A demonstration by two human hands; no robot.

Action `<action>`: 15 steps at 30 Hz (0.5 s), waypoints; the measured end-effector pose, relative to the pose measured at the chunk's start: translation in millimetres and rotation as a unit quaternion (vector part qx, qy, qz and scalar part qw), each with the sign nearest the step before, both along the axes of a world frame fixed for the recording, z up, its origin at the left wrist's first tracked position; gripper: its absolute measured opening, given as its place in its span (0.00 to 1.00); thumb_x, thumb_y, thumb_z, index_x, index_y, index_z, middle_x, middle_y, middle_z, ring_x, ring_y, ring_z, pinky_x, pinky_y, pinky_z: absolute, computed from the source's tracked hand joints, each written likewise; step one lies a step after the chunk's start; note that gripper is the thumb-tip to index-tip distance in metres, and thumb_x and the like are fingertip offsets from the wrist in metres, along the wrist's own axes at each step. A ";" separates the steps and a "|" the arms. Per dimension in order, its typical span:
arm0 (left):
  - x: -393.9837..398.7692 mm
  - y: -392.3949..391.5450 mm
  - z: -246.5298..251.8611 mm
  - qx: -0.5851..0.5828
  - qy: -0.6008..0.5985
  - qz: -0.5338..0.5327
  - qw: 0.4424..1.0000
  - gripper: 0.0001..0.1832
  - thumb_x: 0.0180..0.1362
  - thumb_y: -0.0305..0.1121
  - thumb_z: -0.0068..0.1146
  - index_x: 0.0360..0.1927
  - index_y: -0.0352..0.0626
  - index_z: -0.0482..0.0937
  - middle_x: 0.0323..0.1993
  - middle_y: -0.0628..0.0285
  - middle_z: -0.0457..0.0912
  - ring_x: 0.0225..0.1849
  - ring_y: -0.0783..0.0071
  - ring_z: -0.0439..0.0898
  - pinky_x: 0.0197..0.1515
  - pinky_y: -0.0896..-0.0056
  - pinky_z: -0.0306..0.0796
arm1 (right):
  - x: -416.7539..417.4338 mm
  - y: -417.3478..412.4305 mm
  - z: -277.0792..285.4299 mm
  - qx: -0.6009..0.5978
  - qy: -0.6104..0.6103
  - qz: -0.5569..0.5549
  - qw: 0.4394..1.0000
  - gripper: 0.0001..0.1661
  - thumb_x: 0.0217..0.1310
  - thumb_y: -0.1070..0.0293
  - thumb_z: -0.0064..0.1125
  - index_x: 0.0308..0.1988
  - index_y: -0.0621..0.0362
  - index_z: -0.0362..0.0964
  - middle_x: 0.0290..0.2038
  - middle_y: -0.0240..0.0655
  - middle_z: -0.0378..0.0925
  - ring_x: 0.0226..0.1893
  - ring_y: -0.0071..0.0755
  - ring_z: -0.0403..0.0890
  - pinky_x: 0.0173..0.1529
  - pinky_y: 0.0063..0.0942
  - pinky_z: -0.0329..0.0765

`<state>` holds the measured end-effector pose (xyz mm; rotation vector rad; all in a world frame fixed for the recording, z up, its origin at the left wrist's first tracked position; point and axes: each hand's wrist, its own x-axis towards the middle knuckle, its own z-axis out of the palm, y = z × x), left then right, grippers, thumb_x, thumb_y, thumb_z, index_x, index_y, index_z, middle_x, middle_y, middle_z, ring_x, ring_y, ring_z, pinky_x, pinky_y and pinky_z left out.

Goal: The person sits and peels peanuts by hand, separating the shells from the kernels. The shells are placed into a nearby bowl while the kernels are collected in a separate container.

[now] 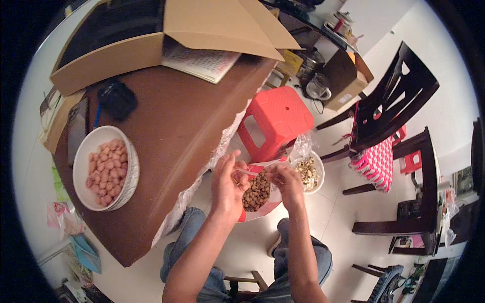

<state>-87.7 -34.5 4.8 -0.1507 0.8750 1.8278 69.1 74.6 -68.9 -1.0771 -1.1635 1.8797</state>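
My left hand is raised over a red and white open container, its fingers curled. My right hand faces it across the opening, fingertips drawn together. Whether either hand pinches something small cannot be made out. Small brown nuts or seeds fill the container beneath my hands. Just right of it, partly behind my right hand, a white bowl on the floor side holds pale, broken shells. On the table to the left, a white bowl contains pinkish-brown kernels.
The brown-covered table bears a cardboard box, a printed booklet, a dark pouch and a phone. A red plastic stool stands ahead. Dark wooden chairs and a glass jug are rightward.
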 end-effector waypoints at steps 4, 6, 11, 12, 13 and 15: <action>2.8 5.5 2.7 -0.004 -0.001 -0.017 1.000 0.15 0.65 0.42 0.51 0.49 0.46 0.73 0.29 0.69 0.72 0.21 0.85 0.65 0.25 0.81 0.58 | 18.7 6.0 -115.8 -0.075 -0.079 0.037 0.993 0.13 0.67 0.67 0.49 0.43 0.64 0.75 0.37 0.37 0.81 0.36 0.32 0.82 0.44 0.28 0.80; 9.2 13.2 0.5 -0.008 0.001 -0.032 0.999 0.14 0.65 0.42 0.51 0.48 0.45 0.74 0.29 0.70 0.72 0.22 0.85 0.64 0.25 0.81 0.57 | 26.0 7.3 -166.3 -0.074 -0.145 0.038 0.986 0.12 0.67 0.68 0.49 0.43 0.64 0.76 0.36 0.37 0.81 0.34 0.31 0.82 0.41 0.28 0.80; 10.9 20.4 -10.7 -0.006 -0.001 -0.042 0.999 0.13 0.66 0.42 0.50 0.46 0.44 0.76 0.30 0.71 0.72 0.22 0.85 0.64 0.25 0.81 0.56 | 18.0 1.9 -216.3 0.172 -0.411 0.163 0.880 0.09 0.55 0.70 0.57 0.35 0.60 0.80 0.28 0.47 0.81 0.28 0.43 0.83 0.36 0.34 0.78; 12.7 22.3 -11.4 -0.005 0.000 -0.048 0.999 0.13 0.66 0.42 0.50 0.46 0.44 0.76 0.30 0.71 0.72 0.22 0.85 0.64 0.25 0.81 0.56 | 16.2 2.5 -231.6 0.192 -0.430 0.147 0.870 0.09 0.53 0.70 0.57 0.34 0.59 0.80 0.29 0.48 0.80 0.30 0.46 0.83 0.37 0.36 0.78; 15.7 26.0 -11.3 -0.007 -0.003 -0.059 0.998 0.13 0.66 0.41 0.50 0.46 0.44 0.75 0.29 0.72 0.71 0.22 0.85 0.63 0.24 0.82 0.56 | 15.9 7.1 -246.4 0.211 -0.453 0.127 0.857 0.08 0.52 0.71 0.57 0.33 0.58 0.80 0.30 0.49 0.80 0.32 0.49 0.82 0.38 0.38 0.78; 18.5 29.5 -10.2 -0.014 -0.003 -0.073 0.997 0.14 0.66 0.40 0.49 0.47 0.42 0.74 0.28 0.73 0.69 0.22 0.85 0.62 0.23 0.82 0.57 | 9.7 11.3 -263.3 0.246 -0.445 0.107 0.854 0.07 0.50 0.71 0.57 0.31 0.58 0.80 0.30 0.49 0.80 0.34 0.52 0.82 0.40 0.41 0.78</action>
